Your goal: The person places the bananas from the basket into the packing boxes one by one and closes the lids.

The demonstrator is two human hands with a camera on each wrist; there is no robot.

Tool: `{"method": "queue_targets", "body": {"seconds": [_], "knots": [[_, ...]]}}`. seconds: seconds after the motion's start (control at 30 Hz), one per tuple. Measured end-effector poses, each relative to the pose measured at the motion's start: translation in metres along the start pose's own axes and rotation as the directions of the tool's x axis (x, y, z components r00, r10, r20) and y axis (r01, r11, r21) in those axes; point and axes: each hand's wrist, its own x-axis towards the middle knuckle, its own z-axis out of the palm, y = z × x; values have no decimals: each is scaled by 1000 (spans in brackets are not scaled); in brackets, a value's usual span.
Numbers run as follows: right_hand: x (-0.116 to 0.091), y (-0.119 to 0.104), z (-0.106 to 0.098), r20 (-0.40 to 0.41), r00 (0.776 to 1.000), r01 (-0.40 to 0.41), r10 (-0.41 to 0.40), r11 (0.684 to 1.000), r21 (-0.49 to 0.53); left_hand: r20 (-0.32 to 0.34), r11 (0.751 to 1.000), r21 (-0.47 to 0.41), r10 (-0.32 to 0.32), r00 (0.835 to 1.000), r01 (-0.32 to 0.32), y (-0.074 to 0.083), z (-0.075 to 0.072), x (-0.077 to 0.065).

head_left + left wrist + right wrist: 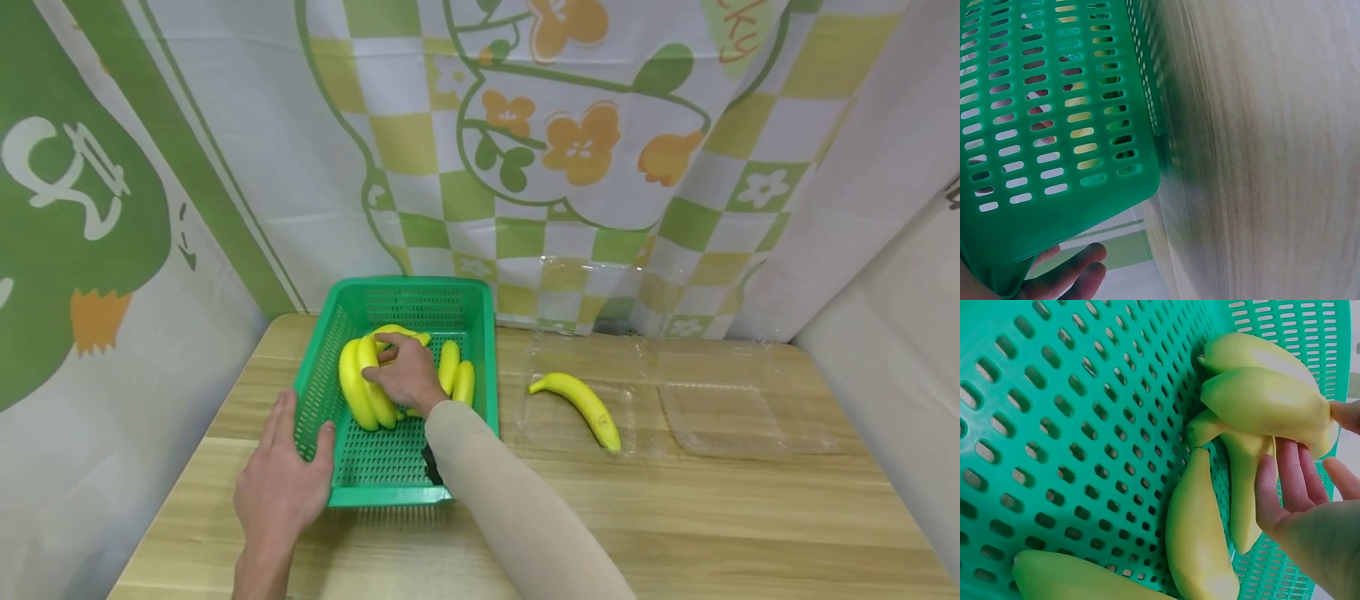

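A green plastic basket (390, 497) with slotted walls holds several yellow bananas. My left hand (281, 487) grips its left rim, thumb over the inside and fingers outside; in the left wrist view the fingertips (1088, 272) show past the basket's edge. My right hand (408, 371) reaches into the basket and pinches a banana (1266, 403), with the thumb at its upper side and fingers beneath. Another banana (1254, 350) lies right beside the pinched one. Two more bananas (448, 367) lie by the basket's right wall, partly behind the right hand.
Right of the basket, a single banana (581, 407) lies in a clear plastic container (536, 425) with its lid raised at the back. A second clear container (720, 412) stands farther right on the wooden table (712, 533). A patterned curtain (465, 183) hangs behind.
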Motion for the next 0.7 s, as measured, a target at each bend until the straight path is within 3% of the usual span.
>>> {"method": "queue_targets", "body": {"seconds": [0.33, 0.7], "knots": [[-1, 1, -2, -1, 1000, 24, -24, 1000, -11, -3, 1000, -6, 2, 1000, -2, -1, 0, -1], [-1, 1, -1, -69, 998, 2, 1, 999, 44, -9, 1000, -9, 5, 1000, -5, -1, 0, -2]]}}
